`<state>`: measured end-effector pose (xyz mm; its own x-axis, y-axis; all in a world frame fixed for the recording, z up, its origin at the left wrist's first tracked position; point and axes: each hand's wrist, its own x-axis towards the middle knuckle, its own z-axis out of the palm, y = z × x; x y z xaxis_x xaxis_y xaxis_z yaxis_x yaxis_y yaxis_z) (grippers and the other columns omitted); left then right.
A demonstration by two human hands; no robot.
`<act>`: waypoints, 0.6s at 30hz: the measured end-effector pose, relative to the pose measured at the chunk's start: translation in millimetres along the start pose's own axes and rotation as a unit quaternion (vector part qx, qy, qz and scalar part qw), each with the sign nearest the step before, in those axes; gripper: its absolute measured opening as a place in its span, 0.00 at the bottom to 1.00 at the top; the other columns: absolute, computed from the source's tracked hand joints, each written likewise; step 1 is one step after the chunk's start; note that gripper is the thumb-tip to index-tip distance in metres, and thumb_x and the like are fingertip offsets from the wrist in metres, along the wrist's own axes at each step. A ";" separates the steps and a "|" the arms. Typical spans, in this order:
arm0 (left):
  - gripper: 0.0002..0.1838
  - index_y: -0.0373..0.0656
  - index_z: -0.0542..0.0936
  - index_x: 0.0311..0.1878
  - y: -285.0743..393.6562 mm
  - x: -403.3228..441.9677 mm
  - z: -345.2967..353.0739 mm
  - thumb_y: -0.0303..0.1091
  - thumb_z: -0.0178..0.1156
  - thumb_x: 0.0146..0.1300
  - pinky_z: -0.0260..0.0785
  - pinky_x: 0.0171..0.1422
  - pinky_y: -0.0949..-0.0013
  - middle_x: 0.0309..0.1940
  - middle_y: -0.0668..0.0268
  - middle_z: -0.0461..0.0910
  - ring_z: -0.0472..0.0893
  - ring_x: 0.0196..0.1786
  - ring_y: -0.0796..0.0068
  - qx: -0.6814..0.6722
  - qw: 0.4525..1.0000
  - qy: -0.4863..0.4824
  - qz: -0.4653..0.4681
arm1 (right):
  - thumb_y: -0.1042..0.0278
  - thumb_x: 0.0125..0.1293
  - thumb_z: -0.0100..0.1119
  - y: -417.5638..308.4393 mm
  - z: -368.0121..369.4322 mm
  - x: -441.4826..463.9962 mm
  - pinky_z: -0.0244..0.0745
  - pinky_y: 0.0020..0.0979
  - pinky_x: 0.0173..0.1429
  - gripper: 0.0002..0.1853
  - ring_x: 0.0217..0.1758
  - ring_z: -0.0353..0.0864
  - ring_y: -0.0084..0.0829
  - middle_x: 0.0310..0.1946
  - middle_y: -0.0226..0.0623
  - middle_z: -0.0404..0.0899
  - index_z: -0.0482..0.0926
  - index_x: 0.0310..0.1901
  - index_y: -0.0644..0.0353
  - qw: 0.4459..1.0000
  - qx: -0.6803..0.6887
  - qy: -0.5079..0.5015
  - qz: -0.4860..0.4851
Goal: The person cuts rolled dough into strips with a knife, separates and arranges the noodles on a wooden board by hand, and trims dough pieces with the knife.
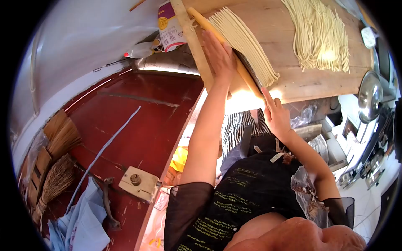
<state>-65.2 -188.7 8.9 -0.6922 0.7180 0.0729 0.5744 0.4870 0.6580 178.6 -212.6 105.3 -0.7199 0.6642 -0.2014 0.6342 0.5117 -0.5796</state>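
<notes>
A long yellow strip of folded dough (247,78) lies slanting across the wooden board (289,85). My left hand (220,58) rests flat on its upper part, fingers stretched out. The dark blade of a knife (250,69) runs along the dough's right side. At the near end of the blade my right hand (276,115) is closed round the handle, which the fingers mostly hide. Just right of the blade is a row of cut noodles (243,46). A larger loose pile of noodles (320,37) lies farther right.
A wooden strip (192,44) edges the board at left, beside a printed flour bag (169,29). The red surface (125,113) holds a beige switch box (139,184), brushes (58,175) and a blue cloth (83,217). A metal lid (370,97) is at right.
</notes>
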 end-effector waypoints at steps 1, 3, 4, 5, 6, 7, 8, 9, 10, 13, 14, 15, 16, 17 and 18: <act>0.34 0.29 0.43 0.76 -2.9 4.2 1.1 0.41 0.38 0.75 0.38 0.80 0.48 0.76 0.39 0.44 0.46 0.78 0.42 0.000 1.000 0.001 -0.001 | 0.71 0.66 0.56 -6.6 2.4 14.8 0.75 0.41 0.27 0.36 0.22 0.76 0.42 0.28 0.44 0.72 0.58 0.74 0.38 1.000 -0.018 0.000 0.009; 0.35 0.29 0.44 0.76 -5.4 -1.8 3.2 0.33 0.44 0.71 0.39 0.81 0.48 0.76 0.41 0.44 0.46 0.79 0.46 0.030 0.999 0.015 0.037 | 0.69 0.66 0.57 -16.9 13.1 66.5 0.75 0.41 0.27 0.34 0.22 0.76 0.44 0.27 0.44 0.73 0.60 0.73 0.36 0.997 0.062 0.054 -0.014; 0.35 0.29 0.44 0.76 -4.6 -4.6 3.5 0.33 0.44 0.71 0.39 0.81 0.48 0.76 0.41 0.44 0.46 0.79 0.46 0.033 0.999 0.015 0.032 | 0.66 0.67 0.57 -25.2 17.7 97.6 0.75 0.42 0.28 0.32 0.23 0.77 0.46 0.27 0.45 0.74 0.62 0.72 0.36 0.996 0.047 0.072 -0.022; 0.35 0.28 0.44 0.75 -2.5 -2.3 4.2 0.33 0.43 0.71 0.38 0.81 0.48 0.76 0.41 0.44 0.46 0.79 0.46 0.020 0.999 0.022 0.025 | 0.64 0.67 0.57 -34.6 20.9 132.4 0.75 0.44 0.29 0.31 0.25 0.78 0.47 0.27 0.45 0.75 0.64 0.71 0.36 0.994 0.033 0.096 -0.032; 0.35 0.28 0.44 0.75 -0.7 -1.1 4.5 0.33 0.43 0.71 0.38 0.81 0.47 0.76 0.41 0.44 0.46 0.79 0.45 0.006 0.999 0.026 0.020 | 0.65 0.66 0.56 -43.9 20.9 165.7 0.75 0.45 0.33 0.30 0.28 0.79 0.49 0.28 0.47 0.77 0.65 0.70 0.39 0.995 0.031 0.086 -0.026; 0.36 0.28 0.44 0.75 -2.7 -2.7 6.6 0.34 0.43 0.70 0.38 0.81 0.47 0.76 0.41 0.44 0.46 0.79 0.45 0.084 0.996 0.007 0.034 | 0.66 0.64 0.56 -52.5 16.6 194.4 0.76 0.47 0.36 0.30 0.31 0.80 0.50 0.29 0.48 0.80 0.66 0.70 0.43 0.996 0.027 0.077 -0.020; 0.36 0.27 0.44 0.75 -5.0 -4.6 9.0 0.34 0.43 0.70 0.37 0.81 0.47 0.76 0.40 0.44 0.45 0.79 0.44 0.161 0.986 -0.010 0.052 | 0.66 0.64 0.54 -64.7 4.9 220.5 0.76 0.48 0.38 0.29 0.32 0.80 0.51 0.30 0.50 0.81 0.67 0.69 0.44 0.997 0.050 0.062 -0.019; 0.36 0.27 0.43 0.75 3.1 -7.1 2.9 0.34 0.43 0.70 0.36 0.81 0.47 0.76 0.40 0.43 0.44 0.79 0.44 0.077 0.997 -0.010 0.023 | 0.65 0.64 0.53 -72.2 -6.3 236.9 0.75 0.49 0.39 0.28 0.32 0.81 0.52 0.30 0.51 0.82 0.69 0.68 0.46 0.996 0.073 0.047 -0.017; 0.36 0.27 0.43 0.75 8.7 -15.2 -0.9 0.34 0.43 0.70 0.35 0.81 0.47 0.76 0.40 0.43 0.43 0.79 0.44 -0.008 1.000 -0.012 -0.007 | 0.65 0.64 0.53 -68.9 -10.5 241.4 0.75 0.49 0.39 0.28 0.32 0.81 0.52 0.30 0.51 0.82 0.69 0.68 0.46 0.996 0.075 0.049 -0.017; 0.37 0.26 0.41 0.75 22.9 -52.6 2.4 0.35 0.42 0.70 0.33 0.82 0.48 0.76 0.40 0.42 0.42 0.79 0.44 0.007 0.999 -0.035 -0.011 | 0.68 0.64 0.51 -53.8 -28.3 224.1 0.74 0.49 0.39 0.26 0.33 0.81 0.53 0.31 0.53 0.81 0.71 0.66 0.52 0.997 0.072 0.019 -0.036; 0.37 0.26 0.41 0.75 22.0 -61.1 6.2 0.35 0.42 0.70 0.33 0.82 0.48 0.76 0.40 0.42 0.42 0.79 0.44 0.003 0.999 -0.034 -0.008 | 0.69 0.64 0.51 -45.9 -34.9 193.2 0.74 0.48 0.39 0.26 0.33 0.81 0.53 0.30 0.53 0.81 0.71 0.65 0.54 0.996 0.086 -0.002 -0.023; 0.37 0.26 0.41 0.75 19.3 -69.0 9.6 0.36 0.41 0.71 0.32 0.82 0.48 0.76 0.39 0.42 0.42 0.79 0.43 0.013 1.000 -0.026 0.001 | 0.70 0.64 0.52 -38.2 -40.8 158.5 0.74 0.48 0.39 0.26 0.33 0.81 0.54 0.29 0.54 0.80 0.71 0.65 0.54 0.995 0.100 0.002 -0.027; 0.36 0.26 0.41 0.75 16.9 -74.7 11.4 0.36 0.40 0.72 0.32 0.82 0.48 0.76 0.39 0.42 0.41 0.80 0.43 0.024 1.000 -0.018 0.009 | 0.70 0.65 0.53 -29.3 -43.2 120.8 0.74 0.47 0.39 0.26 0.33 0.80 0.54 0.29 0.55 0.80 0.71 0.66 0.54 0.993 0.117 0.005 -0.032; 0.35 0.26 0.42 0.75 15.3 -75.6 12.8 0.37 0.38 0.73 0.33 0.81 0.47 0.76 0.39 0.43 0.42 0.79 0.42 0.011 0.999 0.012 0.032 | 0.69 0.66 0.52 -16.2 -37.7 83.4 0.74 0.47 0.37 0.26 0.31 0.80 0.52 0.27 0.50 0.78 0.69 0.67 0.50 0.992 0.119 0.016 -0.034; 0.35 0.26 0.42 0.75 14.4 -75.8 13.9 0.37 0.38 0.73 0.33 0.81 0.47 0.76 0.39 0.43 0.42 0.79 0.42 0.010 0.999 0.010 0.033 | 0.68 0.67 0.51 -5.1 -32.3 49.0 0.75 0.46 0.35 0.27 0.30 0.80 0.49 0.24 0.46 0.77 0.67 0.69 0.46 0.992 0.121 0.027 -0.035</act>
<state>1.6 -229.2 2.4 -0.6608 0.7389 0.1316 0.6282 0.4485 0.6358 149.2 -165.1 123.9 -0.7393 0.6634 -0.1153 0.4922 0.4156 -0.7649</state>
